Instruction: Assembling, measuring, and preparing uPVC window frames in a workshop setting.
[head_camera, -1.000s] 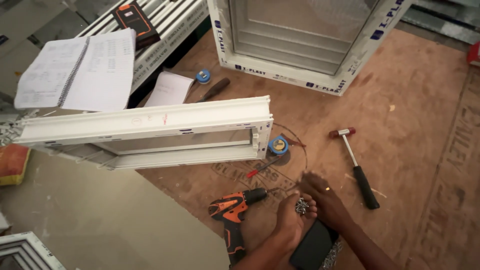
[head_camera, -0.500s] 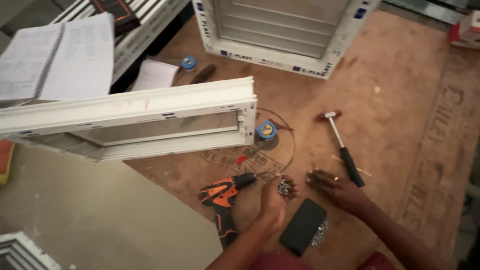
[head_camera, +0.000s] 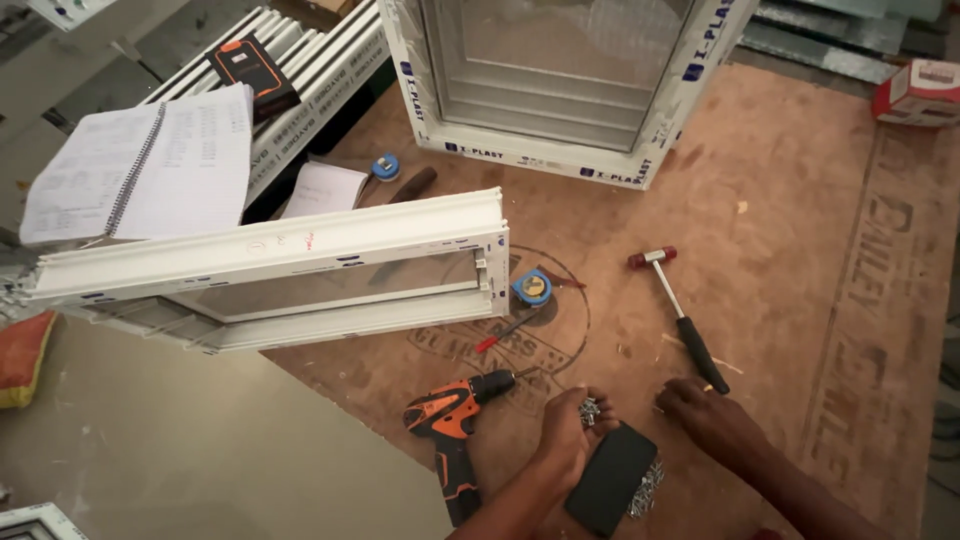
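My left hand (head_camera: 568, 432) is cupped palm up and holds a small pile of screws (head_camera: 590, 410). Just below it lies a black flat box (head_camera: 612, 478) with more loose screws (head_camera: 648, 486) at its right edge. My right hand (head_camera: 708, 416) rests fingers down on the brown board, beside the tip of a black-handled hammer (head_camera: 683, 320) with a red and white head. An orange and black cordless drill (head_camera: 455, 425) lies left of my left hand. A white window frame (head_camera: 290, 268) stands on its side further left.
A blue tape measure (head_camera: 532, 288) and a red-handled screwdriver (head_camera: 505, 332) lie near the frame's end. A larger white frame (head_camera: 560, 160) stands at the back. An open spiral notebook (head_camera: 145, 170), a small blue roll (head_camera: 385, 167) and a red and white box (head_camera: 915, 92) sit around the edges.
My left hand with the screws has stayed near the black box while my right hand has slid slightly right, off the screws and onto the board. The view has shifted a little.
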